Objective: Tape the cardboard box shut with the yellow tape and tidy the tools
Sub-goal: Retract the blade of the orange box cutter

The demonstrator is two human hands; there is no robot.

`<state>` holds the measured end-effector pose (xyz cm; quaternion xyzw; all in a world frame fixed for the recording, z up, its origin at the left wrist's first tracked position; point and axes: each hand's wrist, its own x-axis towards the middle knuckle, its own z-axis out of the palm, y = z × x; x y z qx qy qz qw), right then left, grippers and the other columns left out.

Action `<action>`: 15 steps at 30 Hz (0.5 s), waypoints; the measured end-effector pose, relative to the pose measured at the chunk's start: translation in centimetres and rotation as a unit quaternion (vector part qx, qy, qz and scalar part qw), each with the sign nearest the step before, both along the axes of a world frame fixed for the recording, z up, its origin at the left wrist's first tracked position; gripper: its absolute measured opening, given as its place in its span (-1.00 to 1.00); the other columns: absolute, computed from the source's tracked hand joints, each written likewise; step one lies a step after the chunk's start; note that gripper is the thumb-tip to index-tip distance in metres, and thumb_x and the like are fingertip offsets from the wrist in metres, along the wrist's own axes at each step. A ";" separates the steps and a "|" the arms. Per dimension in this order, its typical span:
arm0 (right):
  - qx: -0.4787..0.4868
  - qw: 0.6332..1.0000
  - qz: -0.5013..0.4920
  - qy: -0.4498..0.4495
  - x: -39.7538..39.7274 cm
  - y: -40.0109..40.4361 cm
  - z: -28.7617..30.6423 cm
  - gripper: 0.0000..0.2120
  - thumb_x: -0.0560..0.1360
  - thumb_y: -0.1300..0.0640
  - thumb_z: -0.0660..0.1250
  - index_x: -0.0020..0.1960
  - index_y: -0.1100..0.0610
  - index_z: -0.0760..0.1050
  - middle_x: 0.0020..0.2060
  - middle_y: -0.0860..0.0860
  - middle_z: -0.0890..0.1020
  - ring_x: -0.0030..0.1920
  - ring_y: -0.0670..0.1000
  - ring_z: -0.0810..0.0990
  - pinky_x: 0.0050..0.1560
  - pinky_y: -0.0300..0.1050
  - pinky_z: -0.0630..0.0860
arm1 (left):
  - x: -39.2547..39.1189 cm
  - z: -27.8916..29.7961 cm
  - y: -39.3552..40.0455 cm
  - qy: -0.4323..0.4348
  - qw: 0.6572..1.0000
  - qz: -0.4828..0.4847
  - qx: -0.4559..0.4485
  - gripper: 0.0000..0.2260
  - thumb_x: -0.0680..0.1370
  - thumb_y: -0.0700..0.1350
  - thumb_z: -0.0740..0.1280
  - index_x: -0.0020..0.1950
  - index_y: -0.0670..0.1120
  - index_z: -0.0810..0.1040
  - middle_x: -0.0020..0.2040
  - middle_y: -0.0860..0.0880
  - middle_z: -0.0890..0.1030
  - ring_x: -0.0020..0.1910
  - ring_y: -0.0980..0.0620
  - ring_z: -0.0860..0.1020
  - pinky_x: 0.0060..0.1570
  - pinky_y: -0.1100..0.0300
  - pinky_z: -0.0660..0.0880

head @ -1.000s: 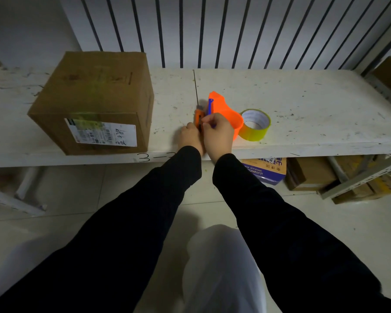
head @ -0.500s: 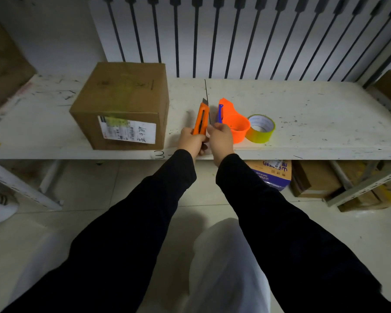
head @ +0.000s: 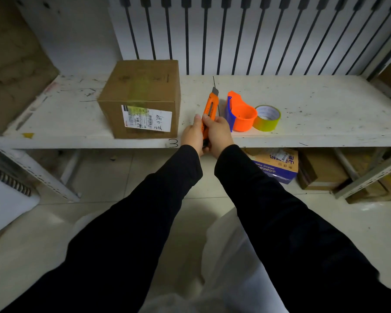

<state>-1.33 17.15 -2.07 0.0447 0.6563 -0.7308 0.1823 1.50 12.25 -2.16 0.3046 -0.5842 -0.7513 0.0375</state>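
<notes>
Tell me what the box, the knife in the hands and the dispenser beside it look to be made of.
Box: brown corrugated cardboard, matte, with a paper label and a faint yellow tape strip on top.
Utility knife: bright orange body, likely plastic, smooth; the grey tip looks like a metal blade.
Tape dispenser: glossy orange and blue, probably moulded plastic.

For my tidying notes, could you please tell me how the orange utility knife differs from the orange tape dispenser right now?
The utility knife is long and slim, gripped by both hands; the tape dispenser is squat and rounded, resting untouched on the shelf. The knife shows a grey blade tip, the dispenser a blue side panel. Both are orange.
</notes>
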 end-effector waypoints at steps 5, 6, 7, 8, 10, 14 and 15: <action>-0.045 0.999 -0.007 -0.017 1.2 0.0 0.2 -0.89 0.60 0.11 0.15 0.05 0.09 0.43 -0.23 0.02 0.55 -0.20 0.01 0.54 -0.22 -0.07 0.51 | 0.8 -0.3 0.3 -0.011 0.999 -0.008 -0.030 -0.53 0.60 0.19 -0.02 0.20 -0.10 0.48 0.18 -0.20 0.59 0.17 -0.17 0.56 0.21 -0.10 0.51; -0.054 0.998 0.000 -0.020 1.5 0.0 0.2 -0.90 0.59 0.14 0.15 0.04 0.08 0.43 -0.22 0.03 0.55 -0.19 0.02 0.54 -0.22 -0.06 0.50 | 0.8 -0.5 0.2 -0.015 0.999 -0.009 -0.030 -0.52 0.60 0.19 -0.02 0.23 -0.11 0.47 0.18 -0.19 0.58 0.17 -0.16 0.56 0.19 -0.06 0.52; -0.059 0.998 0.009 -0.020 1.8 0.1 0.2 -0.89 0.59 0.16 0.15 0.05 0.08 0.44 -0.22 0.03 0.55 -0.20 0.03 0.53 -0.24 -0.08 0.48 | 1.0 -0.6 0.2 -0.014 0.999 -0.010 -0.030 -0.52 0.61 0.17 -0.03 0.23 -0.11 0.47 0.16 -0.19 0.59 0.16 -0.16 0.56 0.13 0.00 0.53; -0.055 0.998 0.020 -0.017 2.0 0.1 0.2 -0.86 0.59 0.18 0.14 0.09 0.10 0.44 -0.23 0.03 0.55 -0.23 0.02 0.52 -0.30 -0.10 0.45 | 1.1 -0.7 0.1 -0.011 0.999 -0.010 -0.030 -0.55 0.62 0.15 -0.03 0.22 -0.12 0.47 0.11 -0.17 0.60 0.12 -0.14 0.57 0.02 0.06 0.52; -0.040 0.998 0.037 -0.009 2.2 0.2 0.4 -0.79 0.58 0.21 0.15 0.19 0.11 0.42 -0.25 0.03 0.52 -0.30 0.00 0.47 -0.41 -0.14 0.37 | 1.3 -0.4 -0.1 0.000 1.000 0.000 -0.013 -0.59 0.64 0.09 -0.02 0.17 -0.12 0.49 -0.11 -0.12 0.59 -0.10 -0.07 0.57 -0.17 0.12 0.47; -0.003 0.998 0.069 0.012 2.1 0.3 1.1 -0.73 0.59 0.21 0.14 0.27 0.07 0.37 -0.25 0.02 0.49 -0.35 -0.04 0.43 -0.49 -0.20 0.36 | 1.2 0.2 -0.4 0.021 0.996 0.026 0.082 -0.64 0.65 0.05 0.01 -0.09 -0.09 0.51 -0.29 -0.07 0.50 -0.35 0.04 0.46 -0.42 0.24 0.34; 0.011 0.997 0.074 0.016 2.0 0.3 1.2 -0.73 0.59 0.21 0.14 0.27 0.07 0.37 -0.24 0.02 0.49 -0.34 -0.04 0.45 -0.48 -0.23 0.39 | 1.2 0.5 -0.3 0.025 0.994 0.027 0.105 -0.64 0.65 0.04 0.01 -0.06 -0.10 0.51 -0.29 -0.08 0.49 -0.35 0.04 0.45 -0.43 0.24 0.34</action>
